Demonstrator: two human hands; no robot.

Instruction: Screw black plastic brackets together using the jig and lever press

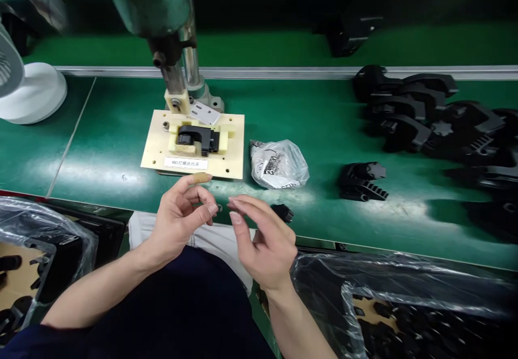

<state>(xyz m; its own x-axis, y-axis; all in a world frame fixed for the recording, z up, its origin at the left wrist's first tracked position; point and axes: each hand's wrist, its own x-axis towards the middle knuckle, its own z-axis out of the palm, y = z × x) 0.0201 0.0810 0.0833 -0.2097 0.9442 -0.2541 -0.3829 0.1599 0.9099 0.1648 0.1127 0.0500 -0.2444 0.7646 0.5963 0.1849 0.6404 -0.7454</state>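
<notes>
My left hand (182, 210) is closed in a pinch on a small metal ring-like part (219, 208), perhaps a nut; its exact kind is too small to make out. Just to the right, my right hand (263, 237) has its thumb and fingers slightly apart, and nothing shows between them. Beyond both hands, a black clamp-like part (198, 136) sits in the cream fixture block of a labelled base plate (234, 154). A press head with a cream tip (177, 101) stands above and behind that part. Behind my right hand lies a small black knob (283, 212).
A clear plastic bag (279, 164) with print lies right of the plate. One black part (363, 181) lies apart from a pile of similar parts (408, 110). Plastic-lined boxes of black parts (388, 316) stand below the bench edge. A white round base (34, 92) is at left.
</notes>
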